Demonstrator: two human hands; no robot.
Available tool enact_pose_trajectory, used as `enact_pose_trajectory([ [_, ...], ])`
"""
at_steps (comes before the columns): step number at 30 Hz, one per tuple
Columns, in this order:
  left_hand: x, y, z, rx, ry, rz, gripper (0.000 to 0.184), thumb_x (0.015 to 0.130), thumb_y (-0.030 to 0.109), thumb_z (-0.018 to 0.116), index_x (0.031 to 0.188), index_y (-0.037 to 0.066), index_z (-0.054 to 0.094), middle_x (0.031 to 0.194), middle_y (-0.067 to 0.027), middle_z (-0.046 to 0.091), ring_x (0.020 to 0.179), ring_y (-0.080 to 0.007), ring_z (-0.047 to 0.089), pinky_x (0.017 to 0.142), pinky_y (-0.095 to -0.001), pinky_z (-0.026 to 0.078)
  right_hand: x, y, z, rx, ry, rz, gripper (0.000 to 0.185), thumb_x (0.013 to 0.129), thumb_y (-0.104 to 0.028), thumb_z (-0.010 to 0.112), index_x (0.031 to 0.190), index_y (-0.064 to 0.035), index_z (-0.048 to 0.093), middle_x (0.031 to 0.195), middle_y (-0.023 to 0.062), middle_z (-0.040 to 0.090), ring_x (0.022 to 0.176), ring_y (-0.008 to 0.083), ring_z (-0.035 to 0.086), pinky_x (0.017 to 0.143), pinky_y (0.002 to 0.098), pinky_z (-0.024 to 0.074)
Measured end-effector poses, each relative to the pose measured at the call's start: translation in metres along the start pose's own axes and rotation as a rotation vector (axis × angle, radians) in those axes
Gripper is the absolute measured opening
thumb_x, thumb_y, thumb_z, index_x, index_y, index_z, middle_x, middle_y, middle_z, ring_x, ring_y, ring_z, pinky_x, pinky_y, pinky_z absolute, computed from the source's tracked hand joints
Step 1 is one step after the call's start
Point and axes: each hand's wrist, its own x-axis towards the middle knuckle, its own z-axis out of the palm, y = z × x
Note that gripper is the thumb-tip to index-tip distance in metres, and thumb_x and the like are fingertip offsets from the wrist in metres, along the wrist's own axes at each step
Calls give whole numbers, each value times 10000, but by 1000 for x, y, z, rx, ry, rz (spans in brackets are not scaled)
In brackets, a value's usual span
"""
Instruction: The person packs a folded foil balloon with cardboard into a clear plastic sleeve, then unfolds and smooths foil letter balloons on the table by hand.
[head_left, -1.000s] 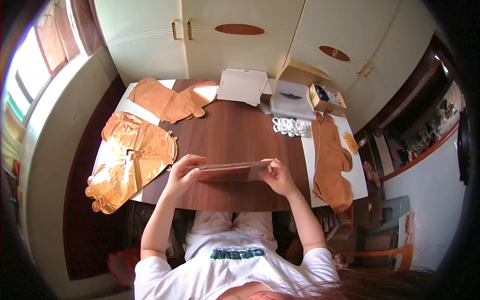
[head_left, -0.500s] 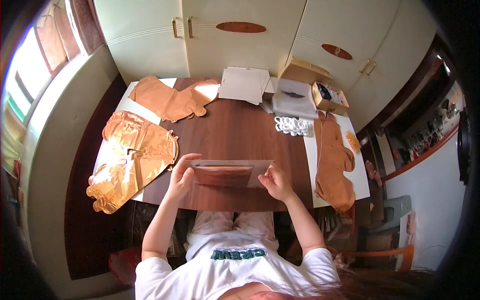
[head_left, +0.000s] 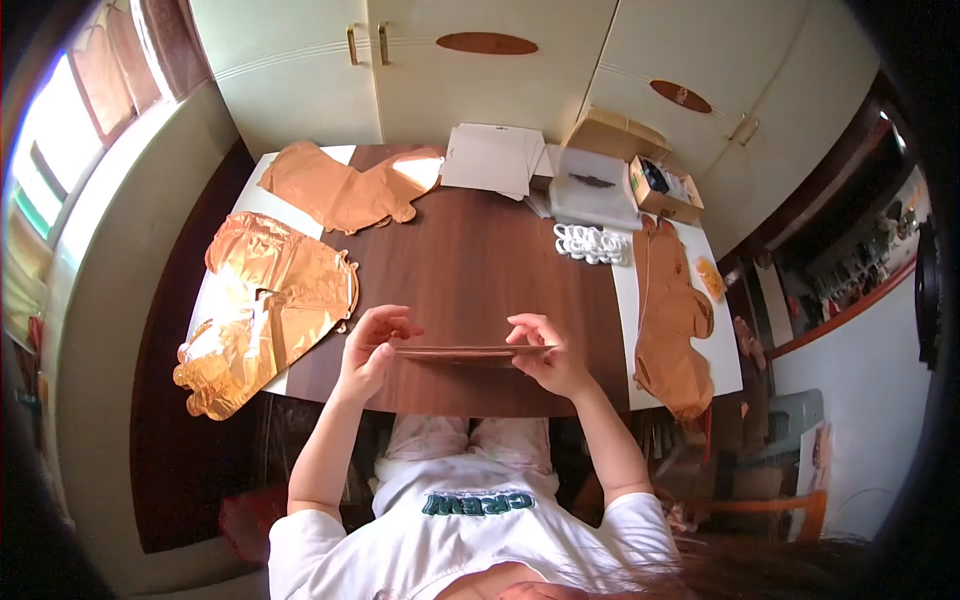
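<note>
Cabinet (head_left: 480, 95): pale, with brass handles, standing beyond the table's far edge.

Table (head_left: 460, 265): brown middle, white strip at either end; near edge bowed toward the person's lap. A broad stretch of brown wood lies between the packet and the cards, giving the hands room forward and to both sides.

Shirt (head_left: 465, 485): white, dark green lettering, just off the near edge.

Left foil (head_left: 290, 295): copper-coloured, glossy, wrinkled; lower end overhangs the table's left edge, right edge near the left hand.

Back foil (head_left: 340, 190): copper-coloured, flatter, at the far left corner, close to the cards.

Right foil (head_left: 668, 330): copper-coloured, lengthwise along the right end, lower tip reaching the near edge; wood separates it from the right hand.

Cards (head_left: 490, 160): white, loosely stacked at the far edge.

Plastic sheet (head_left: 590, 205): cloudy, dark mark in its middle, right of the cards.

Packet (head_left: 465, 351): thin, flat, seen nearly edge-on, held level over the near part of the table.

Left hand (head_left: 374, 345): thumb and curved fingers grasp the packet's left end.

Right hand (head_left: 543, 350): thumb and fingers grasp its right end.

Box (head_left: 665, 205): cardboard, open, small contents, beside the plastic sheet.

Rings (head_left: 590, 244): white, clustered, just nearer than the sheet.

Yellow piece (head_left: 710, 278): small, by the table's right edge.
</note>
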Motion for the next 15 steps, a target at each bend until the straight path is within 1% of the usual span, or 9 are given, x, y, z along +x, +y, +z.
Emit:
enact_pose_trajectory([
  [2,1,-5,-1,2,44,-43,390,891,308,594,1102,-17,549,937,-92,612,938,-189,590,847,-322,450,1,12,3,38,25,-63,482,785,-290,741,1168,-73,544,919,12,587,773,96,524,683,264,443],
  [5,-8,-24,-14,153,54,-28,193,867,151,603,967,-14,609,904,-92,611,860,-178,582,794,-299,446,7,11,4,-156,118,-302,350,747,-268,771,1002,-80,622,842,14,626,746,116,549,649,277,451],
  [7,-5,-18,-2,88,53,22,112,828,11,577,927,-25,615,897,-67,611,842,-124,566,744,-256,448,7,9,8,3,125,-230,262,760,-259,764,903,-75,644,805,6,619,744,99,544,637,272,443],
  [8,-3,-13,4,57,53,49,117,809,-60,563,908,-30,619,893,-54,611,834,-98,558,719,-234,450,7,7,9,83,128,-196,228,766,-254,761,854,-73,655,787,1,615,743,90,541,632,270,439],
  [9,1,-8,7,84,34,96,110,810,-48,594,915,-27,621,886,-61,617,813,-85,563,695,-236,456,7,5,11,144,138,-143,206,777,-240,752,834,-67,656,780,-2,611,733,85,536,627,266,433],
  [12,-2,-17,2,98,-8,48,97,828,-12,623,924,-19,630,886,-57,627,752,-85,570,666,-223,459,5,4,12,298,157,-10,165,809,-202,723,797,-50,660,755,-13,596,707,70,523,612,258,415],
  [14,-4,-18,3,104,63,-31,97,842,23,637,932,-13,636,860,-45,635,716,-82,570,636,-210,456,3,8,14,369,154,53,154,830,-183,701,800,-37,663,731,-22,584,694,60,515,602,257,405],
  [15,-5,-17,4,107,100,-70,100,850,41,644,936,-10,640,847,-39,638,698,-80,570,620,-203,455,4,5,15,379,179,47,154,839,-180,689,806,-31,666,730,-21,589,689,62,517,608,257,410],
])
